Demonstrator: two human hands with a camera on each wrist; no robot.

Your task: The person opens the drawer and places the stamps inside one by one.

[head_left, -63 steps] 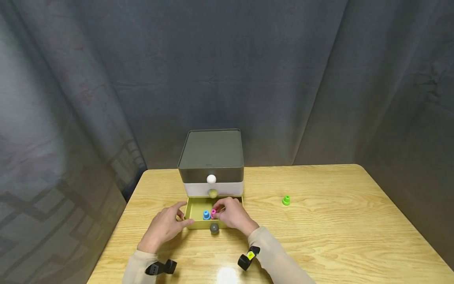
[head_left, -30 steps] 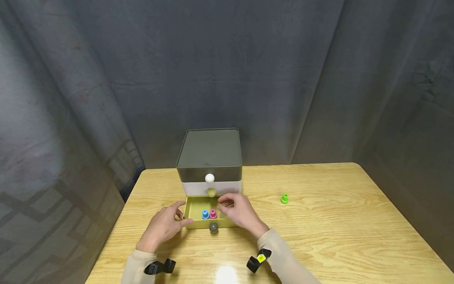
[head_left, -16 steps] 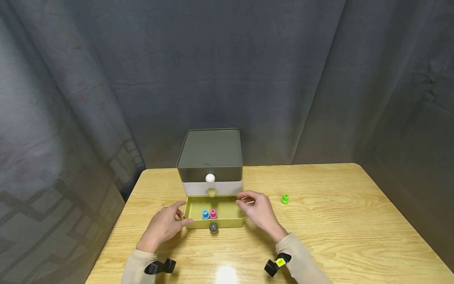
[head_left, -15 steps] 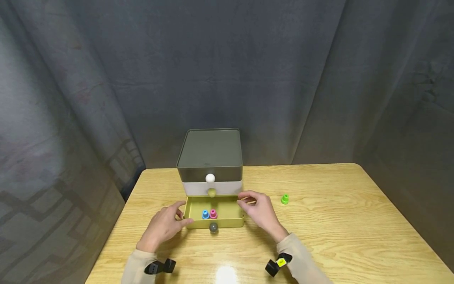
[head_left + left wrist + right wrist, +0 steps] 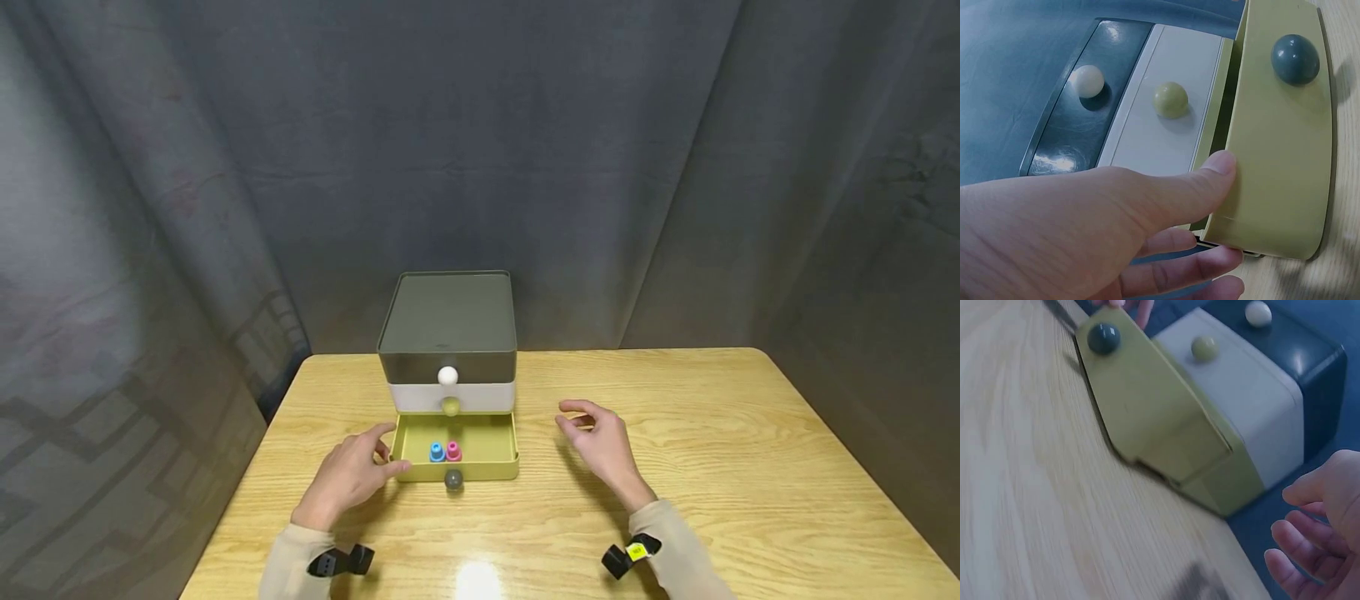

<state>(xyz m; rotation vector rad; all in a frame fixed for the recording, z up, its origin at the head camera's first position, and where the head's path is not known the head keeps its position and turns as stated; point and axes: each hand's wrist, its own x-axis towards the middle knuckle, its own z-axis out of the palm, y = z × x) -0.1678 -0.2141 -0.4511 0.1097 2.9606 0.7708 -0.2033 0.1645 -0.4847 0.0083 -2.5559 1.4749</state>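
My left hand (image 5: 348, 475) holds the front left corner of the pulled-out yellow-green drawer (image 5: 487, 471), thumb on its front face and fingers along its side. In that drawer a small blue stepped peg (image 5: 437, 452) and a pink one (image 5: 453, 451) stand upright side by side. My right hand (image 5: 600, 437) hovers over the table to the right of the drawer, fingers loosely bent with nothing between them. The green peg is hidden behind this hand. A dark round knob (image 5: 1295, 60) sits on the drawer front.
The drawer belongs to a small stacked cabinet (image 5: 453, 312) with a dark grey top tier and a white middle tier (image 5: 412, 397), both pushed in. A white knob (image 5: 447, 376) and a yellow-green knob (image 5: 451, 407) mark them. A grey curtain (image 5: 480, 167) hangs behind the wooden table (image 5: 720, 450).
My right hand has let go of the pink peg beside the blue one, left the drawer and moved right across the table, covering the green peg. My left hand has stayed at the drawer corner.
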